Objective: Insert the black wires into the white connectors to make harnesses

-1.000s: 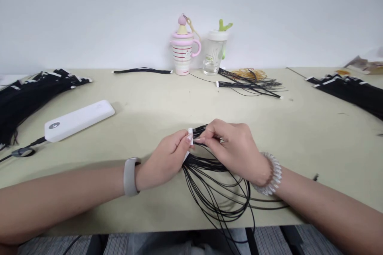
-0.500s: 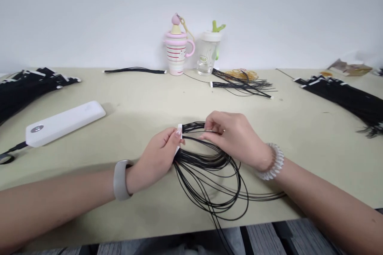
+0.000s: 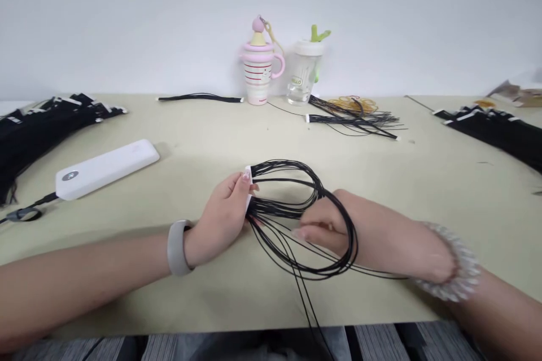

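Observation:
My left hand pinches the white connectors at the ends of a looped harness of black wires. Its thumb lies over the upper connector; the lower one shows just beneath. My right hand is inside the wire loop, its fingers curled on the lower strands close to the connectors. Part of the loop passes over the back of this hand. How many strands its fingertips hold is hidden. Loose wire ends trail past the table's front edge, and others run right beneath my right wrist.
A white power bank with a black cable lies at left. Piles of black harnesses lie at far left and far right. At the back stand a pink-lidded cup and a clear cup, near loose wires and yellow rubber bands.
My right hand has moved down and toward me from the upper strands, into the loop. The wires now arch higher and drape over that hand. My left hand keeps its hold on the connectors.

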`<state>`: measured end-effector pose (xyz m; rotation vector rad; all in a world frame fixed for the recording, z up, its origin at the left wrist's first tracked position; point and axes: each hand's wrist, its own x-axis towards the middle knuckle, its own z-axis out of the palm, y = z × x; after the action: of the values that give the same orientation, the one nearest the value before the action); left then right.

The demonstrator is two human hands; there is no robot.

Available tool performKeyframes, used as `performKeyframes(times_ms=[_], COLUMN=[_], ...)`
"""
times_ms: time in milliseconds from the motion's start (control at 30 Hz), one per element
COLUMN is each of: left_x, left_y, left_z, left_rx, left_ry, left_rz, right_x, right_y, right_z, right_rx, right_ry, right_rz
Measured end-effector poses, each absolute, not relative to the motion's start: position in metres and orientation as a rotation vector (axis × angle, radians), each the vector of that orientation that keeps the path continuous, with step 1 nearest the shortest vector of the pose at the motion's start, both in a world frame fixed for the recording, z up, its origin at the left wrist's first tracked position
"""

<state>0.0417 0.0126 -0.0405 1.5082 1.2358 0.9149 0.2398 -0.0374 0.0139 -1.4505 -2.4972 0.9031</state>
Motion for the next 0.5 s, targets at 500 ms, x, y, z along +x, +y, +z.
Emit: performKeyframes(times_ms=[500], left_x=[0.045], left_y=[0.010], left_z=[-0.031], left_rx=[1.697], left_ry=[1.161], left_rz=[0.902], right_x=[0.206], right_y=[-0.036], right_z=[-0.013], right_rx=[-1.317], right_ry=[-2.338], right_rz=[0.646])
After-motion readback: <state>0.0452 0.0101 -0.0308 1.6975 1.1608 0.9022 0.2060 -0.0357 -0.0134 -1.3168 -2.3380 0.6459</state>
